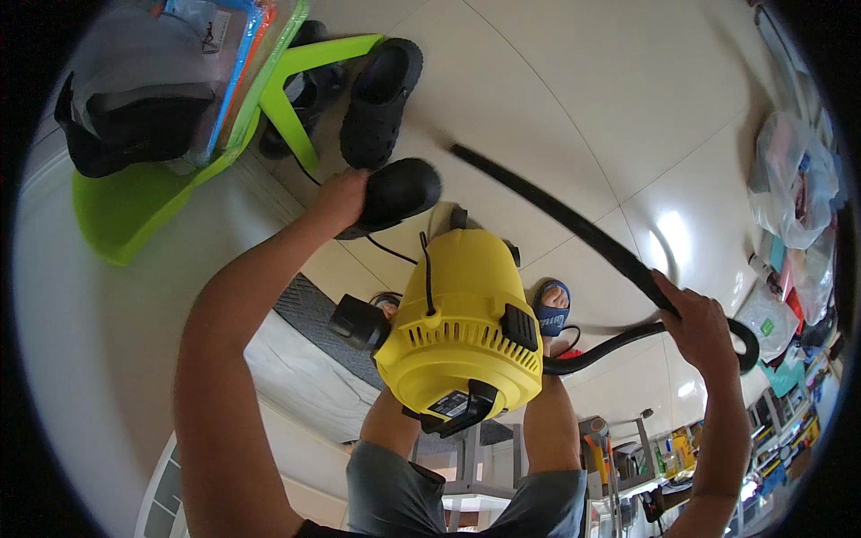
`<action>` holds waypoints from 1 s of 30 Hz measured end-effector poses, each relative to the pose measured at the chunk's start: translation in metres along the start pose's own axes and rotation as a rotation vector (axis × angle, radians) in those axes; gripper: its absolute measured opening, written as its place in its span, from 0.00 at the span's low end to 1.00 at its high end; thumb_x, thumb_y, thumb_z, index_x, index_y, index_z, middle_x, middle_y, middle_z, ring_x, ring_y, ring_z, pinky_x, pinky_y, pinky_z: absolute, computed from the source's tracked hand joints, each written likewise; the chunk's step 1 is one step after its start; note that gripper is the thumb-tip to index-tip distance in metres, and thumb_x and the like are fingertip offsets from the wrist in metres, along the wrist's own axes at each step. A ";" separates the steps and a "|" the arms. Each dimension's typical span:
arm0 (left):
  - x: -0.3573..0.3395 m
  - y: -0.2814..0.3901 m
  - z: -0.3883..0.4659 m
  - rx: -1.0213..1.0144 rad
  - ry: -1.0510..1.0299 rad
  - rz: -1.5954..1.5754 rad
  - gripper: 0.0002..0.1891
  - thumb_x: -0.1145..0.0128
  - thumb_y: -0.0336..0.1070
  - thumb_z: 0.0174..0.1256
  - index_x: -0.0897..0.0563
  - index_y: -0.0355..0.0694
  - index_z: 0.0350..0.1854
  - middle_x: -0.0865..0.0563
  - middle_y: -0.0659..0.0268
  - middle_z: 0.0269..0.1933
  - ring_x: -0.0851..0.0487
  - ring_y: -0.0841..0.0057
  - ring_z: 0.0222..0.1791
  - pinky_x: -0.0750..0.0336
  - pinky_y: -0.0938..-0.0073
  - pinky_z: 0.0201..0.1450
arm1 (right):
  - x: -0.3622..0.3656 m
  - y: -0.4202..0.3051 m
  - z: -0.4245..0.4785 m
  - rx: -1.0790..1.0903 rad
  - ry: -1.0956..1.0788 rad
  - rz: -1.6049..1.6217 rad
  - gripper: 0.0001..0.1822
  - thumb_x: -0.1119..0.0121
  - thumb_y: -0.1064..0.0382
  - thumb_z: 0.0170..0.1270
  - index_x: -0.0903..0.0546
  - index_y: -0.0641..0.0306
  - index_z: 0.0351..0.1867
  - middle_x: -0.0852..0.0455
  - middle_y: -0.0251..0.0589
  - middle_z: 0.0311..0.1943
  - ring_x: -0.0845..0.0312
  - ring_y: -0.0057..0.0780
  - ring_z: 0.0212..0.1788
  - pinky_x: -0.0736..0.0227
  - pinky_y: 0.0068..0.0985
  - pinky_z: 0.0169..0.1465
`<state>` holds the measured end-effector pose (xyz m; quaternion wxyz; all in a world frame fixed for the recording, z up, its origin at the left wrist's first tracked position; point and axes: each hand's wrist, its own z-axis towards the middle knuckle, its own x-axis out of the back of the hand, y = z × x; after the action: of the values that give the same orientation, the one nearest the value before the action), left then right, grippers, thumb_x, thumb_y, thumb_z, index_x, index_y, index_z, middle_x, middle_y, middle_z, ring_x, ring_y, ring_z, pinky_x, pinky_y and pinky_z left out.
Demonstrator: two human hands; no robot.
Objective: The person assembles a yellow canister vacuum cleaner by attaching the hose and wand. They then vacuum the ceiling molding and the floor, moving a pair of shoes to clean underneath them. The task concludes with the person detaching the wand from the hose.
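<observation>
My left hand (342,200) grips a black clog (405,190) by one end, above the tiled floor. Close by, a second black clog (380,101) lies on the tiles. My right hand (696,326) is wrapped around a black vacuum wand (558,207), which slants away up and to the left. Its far tip hangs over the floor and touches nothing that I can make out. A black hose (605,353) loops from under my right hand to the side of a yellow canister vacuum cleaner (464,289). That canister stands between my legs, with a black handle (474,407) on top.
A lime-green chair (141,208) stands at the upper left, stacked with clear plastic cases and a black bag (148,121). More black footwear (303,101) sits behind its leg. Plastic bags (794,181) line the right edge. A thin cord (393,252) crosses the floor beside the canister.
</observation>
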<state>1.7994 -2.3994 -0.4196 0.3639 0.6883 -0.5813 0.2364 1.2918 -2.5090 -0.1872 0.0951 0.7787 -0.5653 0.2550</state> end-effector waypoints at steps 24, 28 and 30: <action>0.100 0.170 -0.225 0.038 0.378 -0.505 0.28 0.33 0.40 0.59 0.28 0.37 0.60 0.23 0.50 0.59 0.26 0.53 0.60 0.31 0.55 0.63 | -0.024 -0.013 -0.165 -0.141 0.370 0.208 0.36 0.40 0.69 0.63 0.35 0.47 0.73 0.18 0.45 0.29 0.17 0.42 0.30 0.22 0.38 0.33; 0.060 0.237 -0.295 0.112 0.228 -0.394 0.39 0.29 0.45 0.54 0.33 0.42 0.68 0.37 0.51 0.68 0.38 0.46 0.66 0.42 0.43 0.66 | -0.034 -0.030 -0.218 -0.189 0.304 0.181 0.36 0.39 0.68 0.63 0.35 0.46 0.73 0.20 0.43 0.28 0.18 0.36 0.28 0.21 0.36 0.33; 0.052 0.252 -0.295 0.153 0.157 -0.318 0.37 0.30 0.44 0.54 0.30 0.42 0.66 0.32 0.51 0.64 0.35 0.49 0.65 0.41 0.45 0.65 | -0.058 -0.027 -0.243 -0.217 0.304 0.216 0.36 0.38 0.67 0.63 0.35 0.45 0.73 0.20 0.42 0.28 0.18 0.34 0.28 0.21 0.36 0.33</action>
<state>1.5944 -2.2181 -0.1402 0.3877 0.7766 -0.4152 0.2723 1.2335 -2.3454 -0.0055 0.2348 0.6514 -0.6487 0.3159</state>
